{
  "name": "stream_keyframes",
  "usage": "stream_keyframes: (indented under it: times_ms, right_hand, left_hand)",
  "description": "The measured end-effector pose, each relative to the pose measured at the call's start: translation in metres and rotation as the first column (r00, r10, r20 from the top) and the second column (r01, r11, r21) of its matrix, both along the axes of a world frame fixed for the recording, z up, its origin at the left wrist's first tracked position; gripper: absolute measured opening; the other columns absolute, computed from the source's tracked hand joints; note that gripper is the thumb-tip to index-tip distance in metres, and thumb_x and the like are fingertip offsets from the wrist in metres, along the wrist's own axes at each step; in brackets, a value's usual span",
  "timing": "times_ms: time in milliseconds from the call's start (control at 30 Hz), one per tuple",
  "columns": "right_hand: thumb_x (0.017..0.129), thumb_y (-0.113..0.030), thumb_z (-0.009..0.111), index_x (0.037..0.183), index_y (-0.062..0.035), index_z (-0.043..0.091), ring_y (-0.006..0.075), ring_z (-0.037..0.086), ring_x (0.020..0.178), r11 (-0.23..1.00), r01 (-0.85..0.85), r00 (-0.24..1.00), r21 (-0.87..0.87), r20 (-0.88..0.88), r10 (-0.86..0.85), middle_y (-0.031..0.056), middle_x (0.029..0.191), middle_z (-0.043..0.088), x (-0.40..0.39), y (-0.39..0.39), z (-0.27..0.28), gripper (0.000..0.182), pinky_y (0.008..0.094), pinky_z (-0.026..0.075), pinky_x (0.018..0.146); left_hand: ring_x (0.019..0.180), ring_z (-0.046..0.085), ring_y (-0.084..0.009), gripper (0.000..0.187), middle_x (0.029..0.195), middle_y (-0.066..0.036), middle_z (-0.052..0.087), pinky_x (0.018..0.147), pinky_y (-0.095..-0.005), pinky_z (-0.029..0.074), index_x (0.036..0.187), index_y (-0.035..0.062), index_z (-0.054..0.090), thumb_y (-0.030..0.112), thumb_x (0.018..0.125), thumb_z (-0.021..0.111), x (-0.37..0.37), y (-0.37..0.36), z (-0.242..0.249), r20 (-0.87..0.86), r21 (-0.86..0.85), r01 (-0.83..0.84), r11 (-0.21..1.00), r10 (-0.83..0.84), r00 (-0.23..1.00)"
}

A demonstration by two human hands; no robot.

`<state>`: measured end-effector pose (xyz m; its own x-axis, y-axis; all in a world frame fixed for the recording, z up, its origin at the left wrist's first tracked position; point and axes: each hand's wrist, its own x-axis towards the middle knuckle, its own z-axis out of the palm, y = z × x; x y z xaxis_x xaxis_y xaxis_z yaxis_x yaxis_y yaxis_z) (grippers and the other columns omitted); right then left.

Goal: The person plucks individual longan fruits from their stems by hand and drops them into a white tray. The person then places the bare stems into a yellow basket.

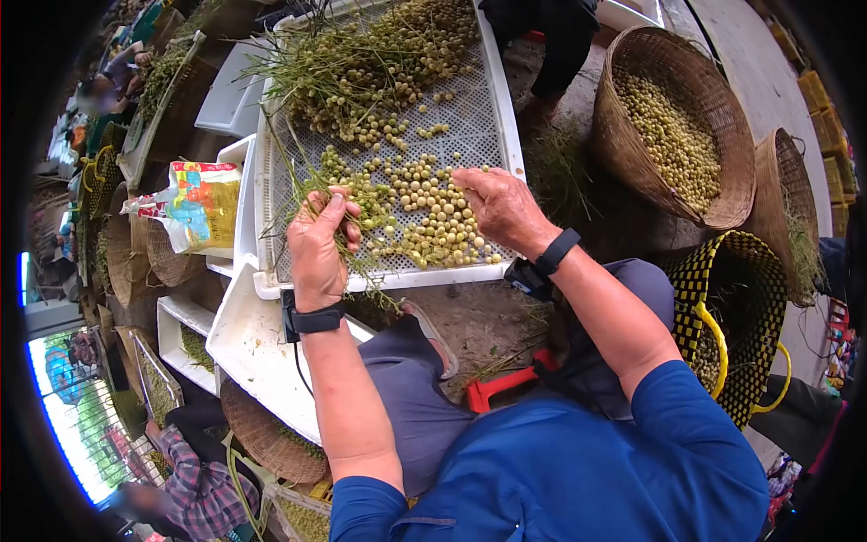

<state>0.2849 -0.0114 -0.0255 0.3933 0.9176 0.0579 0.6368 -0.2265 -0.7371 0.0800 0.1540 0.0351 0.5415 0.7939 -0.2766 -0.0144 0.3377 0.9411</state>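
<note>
A white perforated tray (506,108) lies in front of me with small round yellow-green fruits (437,215) spread over its near half. My left hand (318,242) is at the tray's left side, thumb and fingers closed around a bunch of thin green stems (368,264) with some fruits on it. Over the right part of the loose fruits is my right hand (502,210), its fingers curled together and pointing left. Whatever lies between those fingertips is hidden. A heap of stemmed fruit clusters (361,81) covers the tray's far half.
At the right stand a wicker basket (623,135) of fruits and a black-and-yellow woven basket (768,271). A printed plastic bag (206,203) and a white foam box (262,361) are on the left. Other people sit nearby, one in a plaid shirt (203,488) at lower left.
</note>
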Motion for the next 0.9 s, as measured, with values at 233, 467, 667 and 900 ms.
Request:
stream_keyframes:
  times_ms: [233,467,667,900]
  right_hand:
    - [0.097,-0.033,0.064,0.12,-0.0027,0.064,0.0268,0.061,0.115,0.998,0.029,0.955,0.051,-0.295,-0.013,0.0129,0.123,0.065,-0.007,0.003,0.001,0.038,0.0437,0.052,0.094]
    - [0.101,-0.027,0.058,0.137,-0.0001,0.05,0.0141,0.066,0.096,0.987,-0.063,0.151,0.15,-0.976,0.158,0.009,0.114,0.063,-0.031,0.001,0.011,0.045,0.0302,0.058,0.08]
    - [0.1,-0.026,0.056,0.133,-0.0002,0.055,0.0124,0.065,0.088,0.991,-0.017,0.063,0.13,-0.989,0.131,0.0061,0.098,0.064,-0.026,0.0,0.012,0.041,0.0286,0.056,0.074]
    - [0.099,-0.025,0.059,0.126,-0.0008,0.062,0.0114,0.062,0.075,0.982,-0.134,0.156,0.133,-0.976,0.153,0.0012,0.085,0.062,-0.021,-0.001,0.011,0.036,0.0282,0.054,0.071]
  left_hand:
    - [0.058,0.056,-0.0075,0.015,0.087,-0.003,0.063,0.047,-0.02,0.041,0.112,0.0093,0.06,0.02,0.102,0.059,0.002,-0.003,-0.005,0.193,-0.18,0.114,0.977,-0.079,0.978]
    - [0.059,0.057,-0.0078,0.015,0.089,-0.002,0.064,0.049,-0.0201,0.042,0.112,0.0102,0.061,0.02,0.101,0.06,0.01,-0.012,-0.009,0.294,-0.293,0.194,0.936,-0.105,0.95]
    - [0.059,0.057,-0.0085,0.016,0.088,-0.003,0.064,0.048,-0.0198,0.043,0.113,0.0094,0.061,0.02,0.101,0.06,0.012,-0.015,-0.008,0.29,-0.29,0.197,0.936,-0.11,0.951]
    - [0.055,0.057,-0.0088,0.019,0.086,-0.004,0.063,0.046,-0.0186,0.045,0.114,0.0069,0.06,0.02,0.101,0.06,0.013,-0.019,-0.007,0.246,-0.295,0.228,0.928,-0.157,0.956]
